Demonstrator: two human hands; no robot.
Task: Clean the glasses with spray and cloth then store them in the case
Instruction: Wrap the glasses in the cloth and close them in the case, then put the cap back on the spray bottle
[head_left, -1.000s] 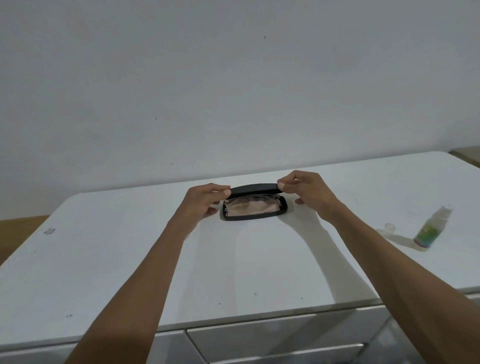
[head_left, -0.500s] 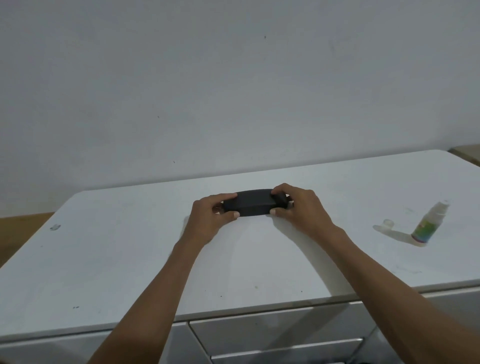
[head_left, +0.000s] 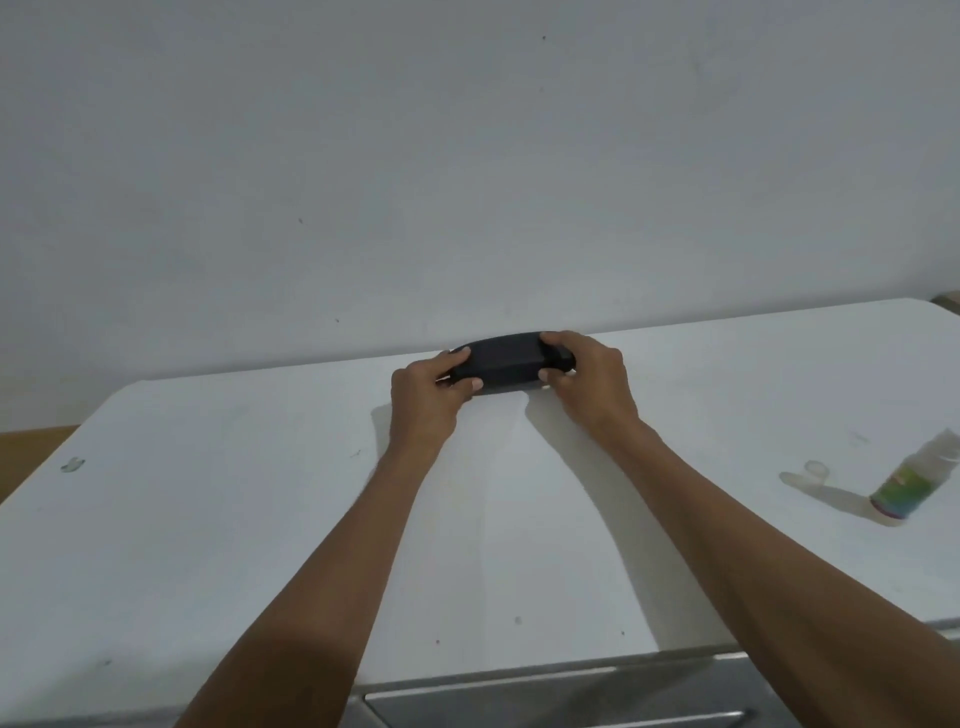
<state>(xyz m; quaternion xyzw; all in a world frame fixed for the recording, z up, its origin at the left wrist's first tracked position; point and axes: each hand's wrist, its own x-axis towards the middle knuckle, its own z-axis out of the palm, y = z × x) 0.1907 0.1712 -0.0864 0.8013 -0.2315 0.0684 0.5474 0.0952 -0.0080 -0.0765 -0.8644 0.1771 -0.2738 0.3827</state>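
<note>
A black glasses case (head_left: 506, 366) lies closed near the back edge of the white table (head_left: 208, 545), close to the wall. My left hand (head_left: 428, 392) grips its left end, thumb on the front and fingers over the top. At the right end, my right hand (head_left: 589, 382) holds the case the same way. The glasses and cloth are hidden inside or out of sight. A small spray bottle (head_left: 911, 480) with a green label stands at the right edge of the table, its clear cap (head_left: 815, 470) lying just left of it.
A plain white wall rises right behind the table. Drawer fronts (head_left: 571, 701) with a metal handle run along the table's near edge. A wooden floor shows at far left.
One second ago the case lid stood raised over the pink interior. Both hands pushed it down shut, and the closed case has since been slid a little farther back toward the wall.
</note>
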